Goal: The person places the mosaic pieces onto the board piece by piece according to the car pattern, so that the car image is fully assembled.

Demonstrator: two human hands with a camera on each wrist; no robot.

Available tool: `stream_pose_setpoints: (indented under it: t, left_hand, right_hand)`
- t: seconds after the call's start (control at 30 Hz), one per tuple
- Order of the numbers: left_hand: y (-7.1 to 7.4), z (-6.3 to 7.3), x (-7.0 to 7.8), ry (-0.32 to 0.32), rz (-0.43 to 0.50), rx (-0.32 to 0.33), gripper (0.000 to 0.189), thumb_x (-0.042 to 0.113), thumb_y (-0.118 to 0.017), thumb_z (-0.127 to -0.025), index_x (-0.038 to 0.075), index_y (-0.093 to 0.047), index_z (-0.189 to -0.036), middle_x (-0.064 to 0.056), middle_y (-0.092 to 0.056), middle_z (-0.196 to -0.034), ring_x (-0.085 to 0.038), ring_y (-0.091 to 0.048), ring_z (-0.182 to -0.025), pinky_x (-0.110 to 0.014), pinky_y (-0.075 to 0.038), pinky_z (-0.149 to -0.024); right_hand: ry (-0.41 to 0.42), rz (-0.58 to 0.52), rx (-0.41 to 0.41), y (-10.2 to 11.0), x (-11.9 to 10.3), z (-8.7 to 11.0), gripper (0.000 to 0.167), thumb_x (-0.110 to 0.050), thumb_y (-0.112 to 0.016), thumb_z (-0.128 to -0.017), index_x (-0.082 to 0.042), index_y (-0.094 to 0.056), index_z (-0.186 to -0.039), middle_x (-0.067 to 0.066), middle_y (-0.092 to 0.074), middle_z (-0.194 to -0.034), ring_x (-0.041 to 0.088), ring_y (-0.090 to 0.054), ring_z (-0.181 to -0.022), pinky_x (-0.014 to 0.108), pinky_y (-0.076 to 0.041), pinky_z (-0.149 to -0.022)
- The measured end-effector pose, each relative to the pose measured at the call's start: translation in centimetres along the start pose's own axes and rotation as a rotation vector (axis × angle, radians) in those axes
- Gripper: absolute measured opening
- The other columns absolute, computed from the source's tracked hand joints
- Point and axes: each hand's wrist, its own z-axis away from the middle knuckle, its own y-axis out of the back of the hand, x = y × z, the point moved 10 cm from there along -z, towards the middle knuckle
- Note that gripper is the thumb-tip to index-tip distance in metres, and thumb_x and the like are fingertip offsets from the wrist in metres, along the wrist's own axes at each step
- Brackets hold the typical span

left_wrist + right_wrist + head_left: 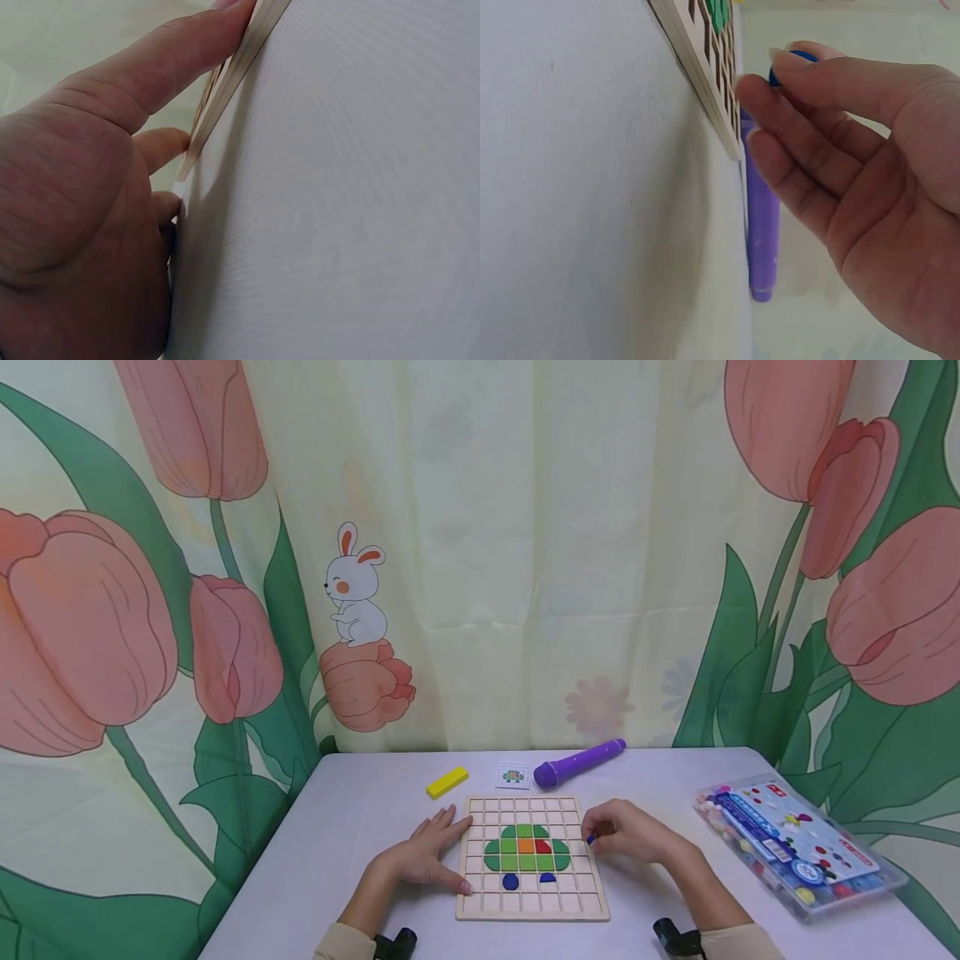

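A wooden grid board (pixel 532 917) lies on the table in the head view. Green tiles (pixel 508 862), an orange tile (pixel 525 846) and a red piece (pixel 542 846) fill its middle cells. Below them sit a blue disc (pixel 511 882) and a blue half-disc (pixel 547 877). My left hand (pixel 422 858) rests at the board's left edge, fingers spread and thumb on the lower left rim. Beside the right edge, my right hand (pixel 628 833) pinches a small blue piece (pixel 804 55) between thumb and fingertips. Fingers cover part of that piece, so its full shape is hidden.
Behind the board lie a yellow block (pixel 447 782), a small card with a coloured grid picture (pixel 513 775) and a purple pen-shaped stick (pixel 581 763). A clear plastic case (pixel 798 843) with coloured pieces stands at the right. A tulip-print curtain (pixel 480 568) hangs behind the table.
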Motion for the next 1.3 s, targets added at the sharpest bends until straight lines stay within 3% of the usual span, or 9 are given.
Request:
stream_pose_setpoints:
  t: [0.13,0.33,0.73,0.87,1.03,1.3]
  left_hand:
    - [-0.1,-0.1,0.0,-0.002,-0.005,-0.005,0.113,0.062,-0.089,-0.068,0.033,-0.036,-0.163,-0.010,-0.013,-0.176,-0.034,-0.005,-0.164,-0.070,-0.008,-0.127]
    - [-0.3,-0.3,-0.2,-0.004,-0.013,-0.008,0.113,0.064,-0.088,-0.068,0.035,-0.035,-0.163,-0.009,-0.013,-0.176,-0.034,-0.005,-0.164,-0.070,-0.008,-0.127]
    - [-0.3,-0.4,-0.3,-0.007,-0.026,-0.007,0.113,0.064,-0.088,-0.068,0.036,-0.034,-0.163,-0.009,-0.012,-0.176,-0.034,-0.005,-0.164,-0.071,-0.009,-0.126]
    - [-0.3,-0.4,-0.3,-0.006,-0.025,-0.009,0.113,0.064,-0.088,-0.068,0.035,-0.034,-0.163,-0.009,-0.013,-0.176,-0.034,-0.005,-0.164,-0.070,-0.009,-0.126]
    - [-0.2,-0.3,-0.2,-0.013,-0.022,-0.010,0.113,0.064,-0.088,-0.068,0.034,-0.035,-0.163,-0.010,-0.013,-0.176,-0.035,-0.006,-0.164,-0.070,-0.009,-0.126]
    - [-0.1,-0.2,-0.3,-0.002,-0.023,-0.005,0.113,0.065,-0.088,-0.068,0.035,-0.035,-0.163,-0.009,-0.013,-0.176,-0.034,-0.006,-0.164,-0.069,-0.009,-0.127]
  right_hand:
    - [0.039,-0.001,0.010,-0.2,-0.8,-0.3,0.013,-0.004,-0.074,-0.094,-0.010,-0.079,-0.104,0.004,-0.076,-0.102,0.012,-0.062,-0.088,0.020,-0.054,-0.080]
    - [0.030,-0.006,0.016,-1.0,-1.4,-0.8,0.018,-0.005,-0.072,-0.096,-0.013,-0.080,-0.110,0.001,-0.077,-0.107,0.013,-0.061,-0.089,0.019,-0.053,-0.079]
    - [0.067,0.012,0.052,-2.1,-3.0,-1.5,0.013,-0.006,-0.072,-0.096,-0.010,-0.078,-0.107,-0.001,-0.075,-0.097,0.010,-0.061,-0.083,0.021,-0.052,-0.075]
    - [0.089,0.013,0.031,-2.7,-3.5,-1.6,0.012,-0.005,-0.073,-0.095,-0.009,-0.079,-0.105,-0.001,-0.076,-0.099,0.009,-0.059,-0.084,0.021,-0.052,-0.076]
    - [0.051,0.010,-0.013,-3.6,-3.6,-1.7,0.011,-0.007,-0.075,-0.094,-0.014,-0.080,-0.102,-0.005,-0.076,-0.097,0.012,-0.060,-0.088,0.022,-0.053,-0.080]
    - [0.072,-0.013,-0.061,-4.7,-4.1,-2.0,0.011,-0.006,-0.079,-0.090,-0.016,-0.080,-0.095,-0.006,-0.075,-0.091,0.010,-0.064,-0.080,0.020,-0.056,-0.076]
